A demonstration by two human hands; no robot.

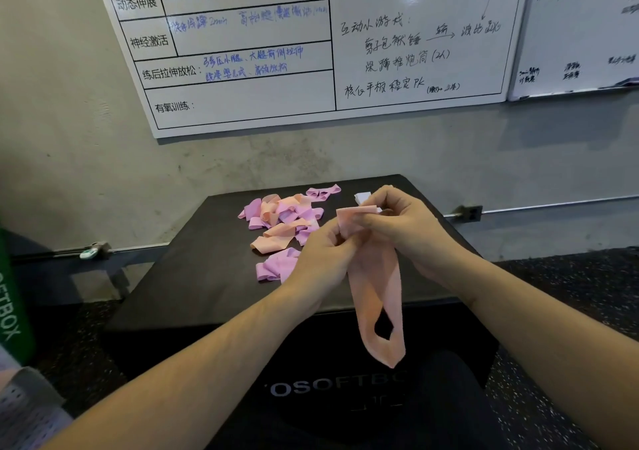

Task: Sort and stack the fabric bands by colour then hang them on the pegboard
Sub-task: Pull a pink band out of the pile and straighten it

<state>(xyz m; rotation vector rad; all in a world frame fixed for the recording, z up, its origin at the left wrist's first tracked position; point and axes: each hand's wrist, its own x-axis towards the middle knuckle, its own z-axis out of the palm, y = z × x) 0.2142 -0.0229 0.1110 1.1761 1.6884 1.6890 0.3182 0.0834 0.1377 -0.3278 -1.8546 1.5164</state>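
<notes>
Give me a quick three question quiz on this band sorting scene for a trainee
1. True or false: both hands hold the peach band.
2. Where is the pile of unsorted bands? A) on the black box B) on the floor C) on the whiteboard
3. Which two colours are mixed in the pile?

Key: 1. True, left hand and right hand. 2. A. 3. Peach and pink.

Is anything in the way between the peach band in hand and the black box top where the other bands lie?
Nothing visible. Both the left hand and the right hand hold the peach band above the black box, beside the loose pile of bands. No pegboard can be made out.
</notes>
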